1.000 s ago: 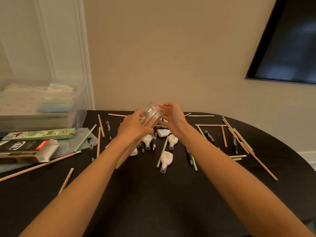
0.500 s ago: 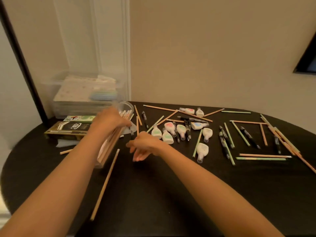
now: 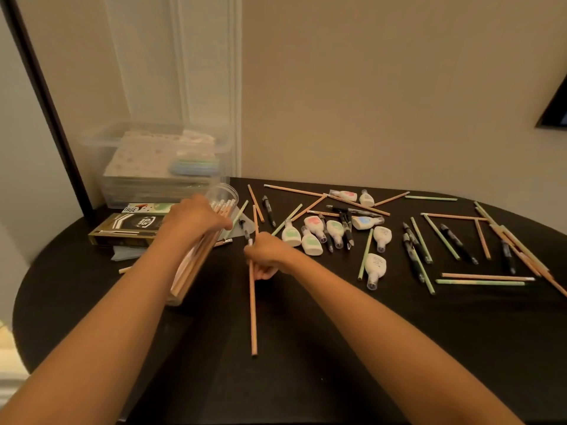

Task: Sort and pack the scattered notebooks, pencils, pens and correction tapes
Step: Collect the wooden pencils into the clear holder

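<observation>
My left hand (image 3: 196, 217) grips a clear plastic jar (image 3: 221, 194), tilted with its mouth toward the wall and several orange pencils inside. My right hand (image 3: 267, 254) pinches a long orange pencil (image 3: 253, 320) near its eraser end; the pencil points back toward me over the dark table (image 3: 306, 363). Several white correction tapes (image 3: 313, 237) lie in a cluster just right of my right hand. Orange and green pencils (image 3: 481, 277) and black pens (image 3: 458, 243) are scattered across the right half. Notebooks sit stacked in a clear bin (image 3: 159, 167) at the back left.
Two pen boxes (image 3: 125, 228) lie in front of the bin, beside a translucent lid (image 3: 125, 251). The wall runs close behind the table. A dark screen corner (image 3: 555, 115) shows at the upper right. The table's rounded edge curves at the left.
My left hand carried the jar from the table's middle to the left. My right hand let go of the jar, dropped to the table and took hold of an orange pencil.
</observation>
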The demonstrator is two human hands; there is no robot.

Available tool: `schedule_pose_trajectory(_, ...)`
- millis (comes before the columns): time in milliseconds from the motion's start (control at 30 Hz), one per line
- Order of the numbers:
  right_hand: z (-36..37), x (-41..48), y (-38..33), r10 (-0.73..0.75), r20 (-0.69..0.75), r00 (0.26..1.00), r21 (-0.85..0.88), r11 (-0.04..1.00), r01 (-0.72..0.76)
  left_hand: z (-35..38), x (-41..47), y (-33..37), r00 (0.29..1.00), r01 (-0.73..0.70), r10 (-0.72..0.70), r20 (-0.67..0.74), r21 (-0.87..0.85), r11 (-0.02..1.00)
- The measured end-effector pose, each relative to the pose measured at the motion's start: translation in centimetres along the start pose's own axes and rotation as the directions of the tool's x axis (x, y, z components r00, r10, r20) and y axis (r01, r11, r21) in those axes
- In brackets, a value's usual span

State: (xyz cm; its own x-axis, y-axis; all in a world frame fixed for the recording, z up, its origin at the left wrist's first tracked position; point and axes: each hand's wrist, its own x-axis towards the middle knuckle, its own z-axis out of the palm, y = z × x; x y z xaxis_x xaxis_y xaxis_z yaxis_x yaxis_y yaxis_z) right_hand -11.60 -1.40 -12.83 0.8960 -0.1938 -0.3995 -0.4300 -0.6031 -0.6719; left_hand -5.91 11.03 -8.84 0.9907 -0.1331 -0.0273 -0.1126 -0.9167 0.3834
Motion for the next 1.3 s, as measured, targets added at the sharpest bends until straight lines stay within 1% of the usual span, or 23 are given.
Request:
schedule_pose_trajectory(67,-1.7,0.4,0.3,0.005,-0.085,0.996,0.076,0.997,0.001,0.0,0.2,0.2,1.0,-0.011,0.011,-0.004,0.011,1.0)
schedule_pose_trajectory(133,-3.0,0.9,0.5,0.062,-0.155,0.986,0.145,0.989,-0.04,0.0,0.5,0.4,1.0,-0.024,0.024,-0.004,0.024,0.999)
schedule_pose_trajectory(200,-3.8,1.6,0.6,0.119,-0.187,0.975,0.194,0.978,-0.082,-0.1,1.0,0.7,0.999,-0.033,0.033,-0.007,0.024,0.999)
schedule_pose_trajectory(400,-3.1,4.9,-0.4,0.085,-0.225,0.971,0.117,0.991,-0.06,-0.3,2.7,2.0,0.998,-0.052,0.053,-0.035,0.036,0.998)
schedule_pose_trajectory(533,-2.9,7.3,-0.6,0.029,-0.252,0.967,-0.028,0.999,-0.037,-0.1,4.0,2.5,0.997,-0.068,0.069,-0.02,0.051,0.996)
schedule_pose_trajectory(600,-3.1,8.1,-0.6,0.029,-0.238,0.971,-0.098,0.994,-0.054,0.1,4.4,2.6,0.997,-0.079,0.079,-0.009,0.052,0.996)
schedule_pose_trajectory(667,-3.3,8.9,-0.5,0.044,-0.195,0.98,-0.128,0.989,-0.07,0.5,4.7,2.6,0.997,-0.083,0.083,0.001,0.028,0.996)
schedule_pose_trajectory(800,-4.2,8.8,-0.7,0.091,-0.123,0.988,-0.083,0.991,-0.102,1.0,5.1,3.1,0.994,-0.103,0.103,0.04,0.001,0.995)
schedule_pose_trajectory(867,-5.3,8.0,-0.8,0.104,-0.058,0.993,-0.003,0.995,-0.104,1.1,5.2,3.5,0.993,-0.112,0.112,0.035,0.006,0.994)
schedule_pose_trajectory(933,-6.7,7.1,-0.5,0.097,0.044,0.994,0.193,0.976,-0.104,1.3,5.1,3.9,0.992,-0.119,0.118,0.032,0.011,0.993)
schedule_pose_trajectory(967,-7.5,6.7,-0.2,0.08,0.075,0.994,0.312,0.945,-0.099,1.3,5.0,4.1,0.992,-0.126,0.126,0.032,0.014,0.992)
schedule_pose_trajectory(1000,-8.2,6.4,0.1,0.061,0.076,0.995,0.438,0.894,-0.089,1.4,4.8,4.2,0.99,-0.135,0.134,0.036,0.018,0.991)
schedule_pose_trajectory(1033,-9.3,5.9,0.8,0.054,0.043,0.998,0.57,0.819,-0.068,1.4,4.5,4.9,0.987,-0.154,0.152,0.042,0.028,0.988)
schedule_pose_trajectory(1100,-10.7,5.6,1.4,0.065,-0.023,0.998,0.79,0.613,-0.021,1.3,4.4,5.5,0.982,-0.181,0.178,0.065,0.046,0.982)
schedule_pose_trajectory(1133,-11.4,5.3,1.8,0.07,-0.052,0.996,0.86,0.51,0.009,1.4,4.1,5.9,0.977,-0.201,0.196,0.082,0.053,0.978)
schedule_pose_trajectory(1200,-12.8,4.3,3.0,0.045,-0.083,0.996,0.947,0.315,0.065,1.7,3.3,7.1,0.959,-0.258,0.248,0.137,0.064,0.964)
schedule_pose_trajectory(1233,-13.4,3.7,3.3,0.021,-0.09,0.996,0.973,0.216,0.083,1.9,2.9,7.5,0.944,-0.295,0.28,0.172,0.064,0.953)
schedule_pose_trajectory(1300,-14.9,2.4,3.9,-0.001,-0.147,0.989,0.989,0.006,0.147,2.4,2.0,8.2,0.905,-0.377,0.355,0.232,0.053,0.925)
